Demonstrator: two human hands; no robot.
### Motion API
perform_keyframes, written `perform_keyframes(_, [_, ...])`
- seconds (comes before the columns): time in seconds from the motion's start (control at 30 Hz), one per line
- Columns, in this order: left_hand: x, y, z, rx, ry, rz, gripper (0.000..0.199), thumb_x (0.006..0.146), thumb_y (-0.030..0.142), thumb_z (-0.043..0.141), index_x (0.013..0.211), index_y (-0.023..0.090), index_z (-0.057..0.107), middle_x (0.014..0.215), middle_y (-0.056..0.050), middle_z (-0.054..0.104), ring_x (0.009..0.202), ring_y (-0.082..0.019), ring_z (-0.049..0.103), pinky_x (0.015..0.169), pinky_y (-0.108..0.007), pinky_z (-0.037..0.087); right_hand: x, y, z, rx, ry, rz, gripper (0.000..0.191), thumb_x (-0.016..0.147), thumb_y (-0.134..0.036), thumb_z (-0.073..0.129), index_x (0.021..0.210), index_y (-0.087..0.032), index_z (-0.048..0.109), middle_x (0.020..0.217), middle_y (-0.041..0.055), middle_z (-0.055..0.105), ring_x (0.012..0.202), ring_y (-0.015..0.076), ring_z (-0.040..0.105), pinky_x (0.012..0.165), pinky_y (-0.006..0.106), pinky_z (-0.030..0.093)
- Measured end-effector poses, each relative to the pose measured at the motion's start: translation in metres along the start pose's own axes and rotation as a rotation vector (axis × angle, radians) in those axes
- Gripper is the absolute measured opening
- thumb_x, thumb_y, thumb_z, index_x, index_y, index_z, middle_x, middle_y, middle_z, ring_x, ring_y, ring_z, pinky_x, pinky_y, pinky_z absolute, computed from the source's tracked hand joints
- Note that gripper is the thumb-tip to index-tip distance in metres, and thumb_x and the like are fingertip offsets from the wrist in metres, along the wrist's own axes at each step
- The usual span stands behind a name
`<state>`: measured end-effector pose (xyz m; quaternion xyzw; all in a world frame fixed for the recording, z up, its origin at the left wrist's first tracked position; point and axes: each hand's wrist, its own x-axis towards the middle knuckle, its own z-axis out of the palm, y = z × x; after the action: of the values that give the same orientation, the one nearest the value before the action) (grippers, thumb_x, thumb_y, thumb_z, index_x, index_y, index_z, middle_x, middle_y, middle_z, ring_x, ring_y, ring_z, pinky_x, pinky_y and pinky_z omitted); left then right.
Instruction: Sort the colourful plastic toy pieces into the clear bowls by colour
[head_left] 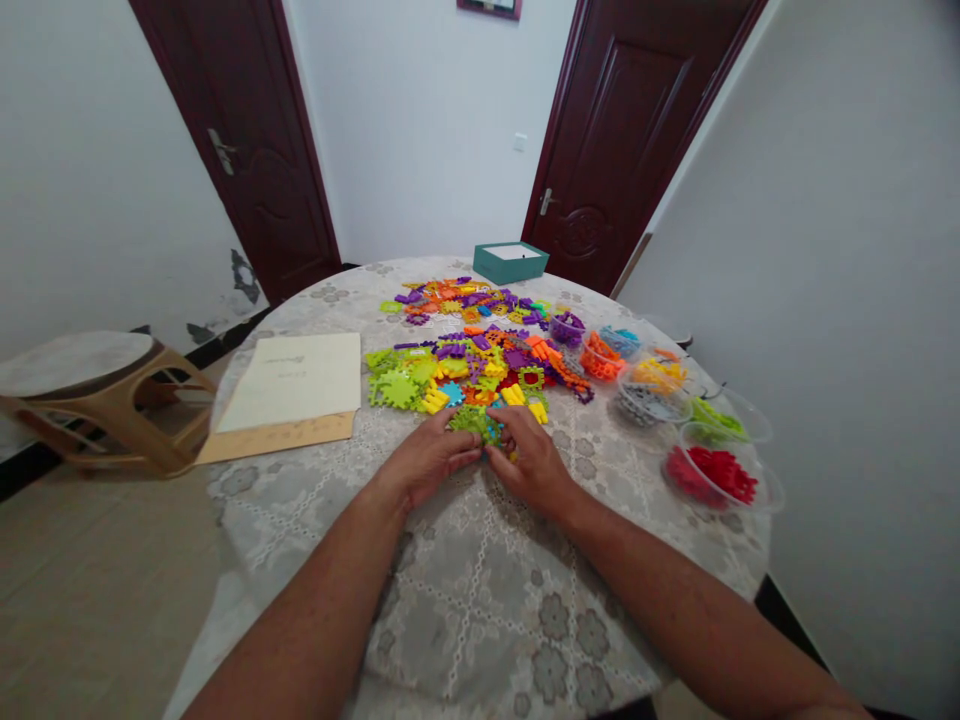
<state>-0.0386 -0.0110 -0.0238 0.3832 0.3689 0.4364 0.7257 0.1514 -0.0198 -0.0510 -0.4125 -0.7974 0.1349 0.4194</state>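
Observation:
Both hands meet at the near edge of a pile of colourful plastic building pieces (401, 388). My left hand (431, 455) has its fingers closed on the left side of a green gear-shaped plastic piece (469, 420). From the other side my right hand (531, 455) grips the same cluster, where some blue shows next to the green. The fingers hide part of it, so I cannot tell how the pieces join. Just beyond the hands lie yellow pieces (513, 395) and a blue gear-shaped piece (453, 393).
Clear bowls of sorted pieces stand at the right, including red (720, 475), grey (649, 404) and orange (601, 357) ones. A second mixed pile (457, 300) lies farther back, near a green box (510, 263). Papers (296, 385) lie at the left; a stool (112, 400) stands beside the table.

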Motion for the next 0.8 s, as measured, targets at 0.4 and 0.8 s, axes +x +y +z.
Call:
perform_keyframes(0.4, [0.017,0.01,-0.022,-0.242,0.405,0.216,0.033,0.073,0.002,0.067,0.1,0.019,0.058,0.093,-0.005,0.073,0.078,-0.019,0.074,0.075,-0.036,0.064,0.002,0.009,0.007,-0.347,-0.12,-0.157,0.033,0.099,-0.027,0.06,0.131,-0.025,0.067,0.146,0.012,0.057,0.145,0.0341,0.041,0.119,0.058,0.035])
perform_keyframes(0.8, [0.02,0.008,-0.025,-0.332,0.483,0.27,0.026,0.066,0.001,0.065,0.082,0.019,0.055,0.083,-0.001,0.064,0.078,-0.016,0.067,0.077,-0.038,0.065,0.001,0.004,0.016,-0.448,-0.287,-0.167,0.031,0.1,-0.028,0.058,0.129,-0.02,0.067,0.136,0.013,0.063,0.137,0.0326,0.046,0.121,0.057,0.028])
